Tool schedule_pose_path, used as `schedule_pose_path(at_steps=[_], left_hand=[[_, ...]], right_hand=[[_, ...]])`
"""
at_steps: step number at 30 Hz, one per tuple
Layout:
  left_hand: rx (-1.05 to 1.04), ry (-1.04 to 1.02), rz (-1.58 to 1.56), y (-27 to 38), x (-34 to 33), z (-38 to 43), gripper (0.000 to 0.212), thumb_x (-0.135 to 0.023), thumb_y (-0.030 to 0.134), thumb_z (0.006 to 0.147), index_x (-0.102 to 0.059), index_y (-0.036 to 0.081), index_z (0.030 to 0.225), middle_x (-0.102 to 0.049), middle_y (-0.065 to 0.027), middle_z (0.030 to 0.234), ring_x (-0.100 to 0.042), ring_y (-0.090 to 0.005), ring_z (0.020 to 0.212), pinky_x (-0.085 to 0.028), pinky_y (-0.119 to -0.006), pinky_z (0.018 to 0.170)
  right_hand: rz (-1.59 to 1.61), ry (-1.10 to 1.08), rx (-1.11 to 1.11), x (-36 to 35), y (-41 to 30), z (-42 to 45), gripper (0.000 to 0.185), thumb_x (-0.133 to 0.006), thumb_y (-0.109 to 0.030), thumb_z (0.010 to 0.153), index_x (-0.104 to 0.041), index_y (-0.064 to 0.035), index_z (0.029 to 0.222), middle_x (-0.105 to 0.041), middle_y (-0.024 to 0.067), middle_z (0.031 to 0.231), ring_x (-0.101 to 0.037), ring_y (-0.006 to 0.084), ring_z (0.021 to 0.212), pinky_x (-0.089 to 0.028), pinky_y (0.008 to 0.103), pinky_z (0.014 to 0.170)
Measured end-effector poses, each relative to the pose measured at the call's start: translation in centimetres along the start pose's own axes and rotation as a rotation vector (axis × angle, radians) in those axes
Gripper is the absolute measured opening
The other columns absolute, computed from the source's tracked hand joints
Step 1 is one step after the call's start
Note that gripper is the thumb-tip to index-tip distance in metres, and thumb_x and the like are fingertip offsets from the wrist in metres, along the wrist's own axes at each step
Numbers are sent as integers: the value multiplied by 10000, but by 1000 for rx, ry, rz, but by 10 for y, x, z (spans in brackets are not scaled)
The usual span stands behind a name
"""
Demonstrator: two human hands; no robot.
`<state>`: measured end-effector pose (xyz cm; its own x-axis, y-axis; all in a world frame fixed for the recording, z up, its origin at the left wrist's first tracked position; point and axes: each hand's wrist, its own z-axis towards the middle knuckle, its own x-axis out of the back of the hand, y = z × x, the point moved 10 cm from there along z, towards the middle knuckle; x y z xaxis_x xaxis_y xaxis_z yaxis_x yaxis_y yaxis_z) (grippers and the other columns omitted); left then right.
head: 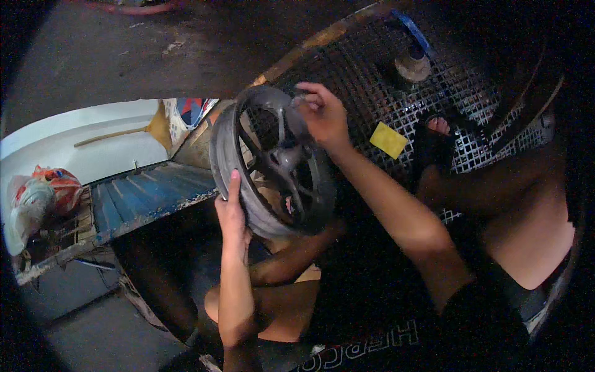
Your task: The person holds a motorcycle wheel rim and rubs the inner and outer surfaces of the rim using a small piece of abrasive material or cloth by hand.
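A grey spoked metal wheel rim [227, 153] is held up tilted before me, its hub and spokes facing right. My left hand [232, 214] grips its lower left edge, with the thumb on the outer face. At the rim's upper right is my right hand [320, 111], its fingers curled; whether it holds something or touches the rim is unclear. A yellow sponge [389, 140] lies on the grating to the right of my right wrist.
Dark plastic grating [474, 149] spreads at the right, with a roundish pale object [413, 69] on it. At the left are a blue corrugated sheet [148, 190], plastic bags [60, 186] and a broom [160, 128]. My foot [439, 125] rests on the grating.
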<state>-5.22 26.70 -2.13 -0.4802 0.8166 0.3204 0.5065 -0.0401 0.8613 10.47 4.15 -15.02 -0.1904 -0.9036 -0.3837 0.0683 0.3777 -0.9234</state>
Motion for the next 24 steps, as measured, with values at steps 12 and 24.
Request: schedule_pose_path(at_steps=[12, 24], left_hand=[[-191, -68, 422, 38, -19, 32, 614, -691, 409, 976, -552, -63, 1343, -657, -144, 1230, -603, -202, 1084, -454, -309, 982], [-107, -16, 381, 29, -14, 33, 487, -676, 361, 999, -609, -47, 1257, -677, -95, 1135, -616, -147, 978, -490, -275, 892]], right_hand=[[-140, 174, 8, -39, 59, 28, 130, -738, -61, 856, -678, -19, 964, -728, 155, 903, -733, 288, 813, -567, 381, 715], [-171, 200, 129, -67, -4, 1, 20, -703, -31, 861, -685, -25, 866, -704, 146, 898, -707, 326, 845, -549, 385, 746]])
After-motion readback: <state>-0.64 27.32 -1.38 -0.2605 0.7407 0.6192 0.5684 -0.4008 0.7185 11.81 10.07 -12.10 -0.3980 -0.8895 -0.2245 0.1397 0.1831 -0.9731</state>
